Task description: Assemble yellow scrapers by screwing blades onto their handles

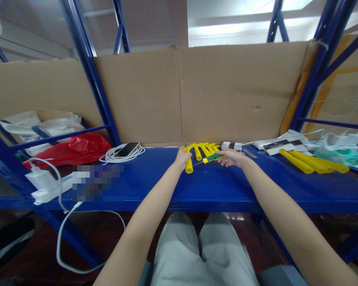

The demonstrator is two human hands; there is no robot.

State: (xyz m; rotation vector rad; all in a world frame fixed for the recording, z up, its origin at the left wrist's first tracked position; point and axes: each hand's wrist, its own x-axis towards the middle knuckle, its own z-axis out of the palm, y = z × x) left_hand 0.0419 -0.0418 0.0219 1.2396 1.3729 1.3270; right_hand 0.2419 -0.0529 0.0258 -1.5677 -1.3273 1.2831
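My left hand [183, 157] is closed around a yellow plastic handle [189, 166], whose thick round end points down toward me. In my right hand [231, 158] is a screwdriver [212, 157] with a green and yellow grip. Its thin shaft points left at the yellow handle; whether the tip touches it I cannot tell. Just behind the hands lies a row of several similar yellow handles [208, 151] on the blue shelf [155, 178]. A stack of small white packets with dark bands [231, 145] sits beyond my right hand.
More yellow handles [304, 161] lie at the right by a black and white card [282, 146] and a green plastic bag [343, 156]. On the left are a phone [128, 149], a coiled white cable [110, 155], a power strip [52, 192] and a red bag [86, 146]. Cardboard [226, 95] walls the back.
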